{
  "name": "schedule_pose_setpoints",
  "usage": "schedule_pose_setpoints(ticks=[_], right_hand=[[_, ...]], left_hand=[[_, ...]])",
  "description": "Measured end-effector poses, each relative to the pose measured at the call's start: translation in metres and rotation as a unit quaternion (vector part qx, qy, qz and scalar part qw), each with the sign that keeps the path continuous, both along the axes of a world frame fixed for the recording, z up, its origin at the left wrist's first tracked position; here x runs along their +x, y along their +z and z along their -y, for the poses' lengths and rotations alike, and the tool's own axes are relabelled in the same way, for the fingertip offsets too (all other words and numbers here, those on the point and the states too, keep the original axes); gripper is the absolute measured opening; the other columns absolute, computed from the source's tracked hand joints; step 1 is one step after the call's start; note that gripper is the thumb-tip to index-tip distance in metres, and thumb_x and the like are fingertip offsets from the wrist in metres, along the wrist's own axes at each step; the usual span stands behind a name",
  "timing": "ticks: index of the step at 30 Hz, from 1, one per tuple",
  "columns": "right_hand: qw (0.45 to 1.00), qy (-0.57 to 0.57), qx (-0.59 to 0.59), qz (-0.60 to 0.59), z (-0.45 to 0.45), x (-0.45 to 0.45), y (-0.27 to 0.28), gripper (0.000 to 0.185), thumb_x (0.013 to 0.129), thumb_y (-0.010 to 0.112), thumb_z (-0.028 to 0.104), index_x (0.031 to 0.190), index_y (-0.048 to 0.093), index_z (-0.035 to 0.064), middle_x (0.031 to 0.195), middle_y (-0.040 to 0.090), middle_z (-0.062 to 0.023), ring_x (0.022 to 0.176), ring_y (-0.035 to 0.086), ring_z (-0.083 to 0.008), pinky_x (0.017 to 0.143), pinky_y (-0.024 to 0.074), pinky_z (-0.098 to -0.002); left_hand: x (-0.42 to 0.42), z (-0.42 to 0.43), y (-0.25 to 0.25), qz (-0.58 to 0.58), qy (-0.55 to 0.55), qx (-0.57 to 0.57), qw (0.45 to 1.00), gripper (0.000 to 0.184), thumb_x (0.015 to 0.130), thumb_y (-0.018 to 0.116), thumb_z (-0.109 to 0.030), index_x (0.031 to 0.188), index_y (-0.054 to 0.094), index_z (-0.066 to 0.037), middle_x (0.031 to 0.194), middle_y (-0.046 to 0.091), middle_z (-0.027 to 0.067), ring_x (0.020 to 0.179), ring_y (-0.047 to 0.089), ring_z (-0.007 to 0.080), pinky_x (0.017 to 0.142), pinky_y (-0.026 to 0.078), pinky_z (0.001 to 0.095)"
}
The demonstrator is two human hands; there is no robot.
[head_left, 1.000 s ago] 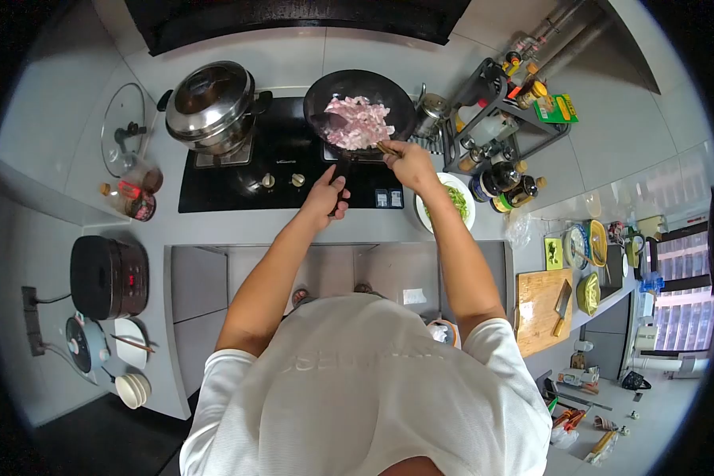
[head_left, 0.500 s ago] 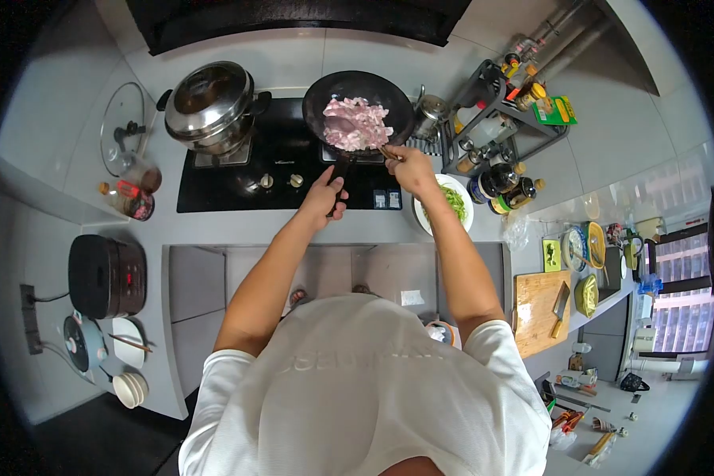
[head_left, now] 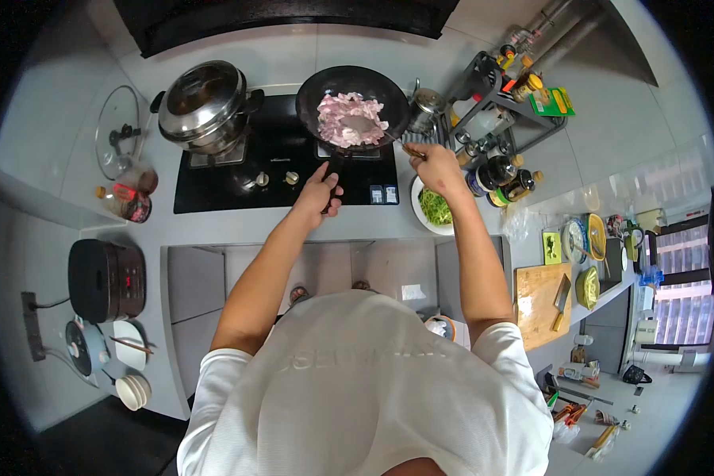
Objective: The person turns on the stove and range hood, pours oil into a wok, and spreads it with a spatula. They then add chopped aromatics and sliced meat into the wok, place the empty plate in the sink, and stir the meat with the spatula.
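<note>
A dark wok point(head_left: 309, 107) holds pale pink sliced meat point(head_left: 343, 107) over the right burner of the black stove point(head_left: 214, 190). My left hand point(head_left: 319, 196) is wrapped round the wok's handle, below its near rim. My right hand point(head_left: 439, 168) grips the brownish handle of a spatula point(head_left: 414, 151), to the right of the wok. The spatula's far end reaches into the meat. Below my right forearm, partly covered by it, a white plate point(head_left: 417, 216) holds green sliced vegetables point(head_left: 434, 206).
A lidded steel pot point(head_left: 204, 103) stands on the left burner. Right of the wok are a metal canister point(head_left: 427, 107), a spice rack point(head_left: 523, 119) and dark bottles point(head_left: 500, 174). A knife point(head_left: 562, 303) lies on a cutting board point(head_left: 535, 305). A rice cooker point(head_left: 107, 278) sits at left.
My right hand has moved right with the spatula handle, away from the wok's rim. The meat has shifted slightly in the wok. My left hand keeps its hold on the wok's handle.
</note>
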State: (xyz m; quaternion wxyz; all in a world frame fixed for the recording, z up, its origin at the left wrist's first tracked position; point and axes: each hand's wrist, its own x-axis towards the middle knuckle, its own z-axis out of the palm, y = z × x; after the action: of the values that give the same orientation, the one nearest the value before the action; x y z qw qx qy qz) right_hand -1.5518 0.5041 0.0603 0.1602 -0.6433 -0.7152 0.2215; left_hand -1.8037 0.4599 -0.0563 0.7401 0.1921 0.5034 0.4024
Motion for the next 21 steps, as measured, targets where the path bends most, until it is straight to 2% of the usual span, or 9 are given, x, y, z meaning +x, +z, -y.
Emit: schedule_pose_setpoints(ticks=[1,4,10,13,16,19,21], right_hand=[[0.999,-0.009,0.018,0.032,-0.001,-0.002,0.0,0.034,0.087,0.065,0.016,0.12,0.074,0.0104,0.11,0.071,-0.0238,0.107,0.067,-0.0417,0.099,0.0508,-0.0424],[1.0,0.003,-0.011,-0.012,-0.005,0.006,-0.002,0.034,0.087,0.064,0.016,0.12,0.074,0.0106,0.109,0.07,-0.0247,0.106,0.067,-0.0431,0.099,0.0506,-0.044],[0.999,0.011,0.043,0.024,-0.006,0.002,-0.011,0.034,0.087,0.063,0.015,0.119,0.074,0.0108,0.111,0.071,-0.0222,0.106,0.067,-0.0425,0.098,0.0509,-0.0449],[1.0,0.025,0.01,0.005,-0.003,0.006,0.0,0.035,0.087,0.062,0.014,0.119,0.074,0.0109,0.11,0.071,-0.0221,0.105,0.067,-0.0425,0.098,0.0514,-0.0453],[0.999,0.001,0.023,0.05,-0.006,0.008,-0.001,0.036,0.087,0.06,0.015,0.12,0.074,0.0131,0.111,0.071,-0.0225,0.106,0.067,-0.0427,0.098,0.0514,-0.0461],[0.995,-0.017,0.08,0.062,-0.012,0.01,-0.017,0.036,0.089,0.065,0.019,0.123,0.073,0.0124,0.108,0.071,-0.0257,0.104,0.068,-0.0426,0.096,0.0518,-0.0458],[0.994,-0.032,0.077,0.069,-0.016,0.012,-0.023,0.037,0.088,0.061,0.018,0.122,0.073,0.0145,0.11,0.07,-0.0246,0.105,0.067,-0.0433,0.097,0.0514,-0.0474]], left_hand=[[0.001,0.0,0.0,-0.001,-0.001,0.0,1.0,0.065,0.107,0.052,-0.025,0.162,0.017,-0.031,0.086,0.053,0.0042,0.056,0.045,0.0125,0.044,0.036,0.0278],[-0.001,-0.001,0.002,-0.004,0.002,0.003,1.0,0.065,0.107,0.052,-0.025,0.162,0.017,-0.031,0.087,0.054,0.0042,0.055,0.045,0.0126,0.044,0.036,0.0277],[0.0,0.001,0.004,-0.005,0.007,0.001,1.0,0.062,0.107,0.051,-0.024,0.161,0.02,-0.031,0.087,0.053,0.0036,0.056,0.045,0.0126,0.044,0.036,0.0274],[0.003,0.002,0.004,-0.002,0.008,0.0,1.0,0.06,0.107,0.051,-0.024,0.16,0.023,-0.031,0.087,0.054,0.0036,0.056,0.045,0.0127,0.044,0.036,0.0268],[0.001,0.0,0.0,0.007,0.014,-0.004,1.0,0.06,0.107,0.053,-0.024,0.159,0.026,-0.033,0.086,0.055,0.0036,0.055,0.045,0.013,0.044,0.035,0.0259],[0.001,-0.002,-0.003,0.006,0.014,0.003,1.0,0.059,0.107,0.053,-0.025,0.159,0.026,-0.033,0.086,0.055,0.0038,0.055,0.045,0.0132,0.044,0.035,0.0261],[0.002,-0.002,-0.004,0.003,0.014,-0.002,1.0,0.059,0.107,0.053,-0.025,0.159,0.026,-0.033,0.086,0.055,0.0041,0.055,0.046,0.0133,0.044,0.035,0.0264]])
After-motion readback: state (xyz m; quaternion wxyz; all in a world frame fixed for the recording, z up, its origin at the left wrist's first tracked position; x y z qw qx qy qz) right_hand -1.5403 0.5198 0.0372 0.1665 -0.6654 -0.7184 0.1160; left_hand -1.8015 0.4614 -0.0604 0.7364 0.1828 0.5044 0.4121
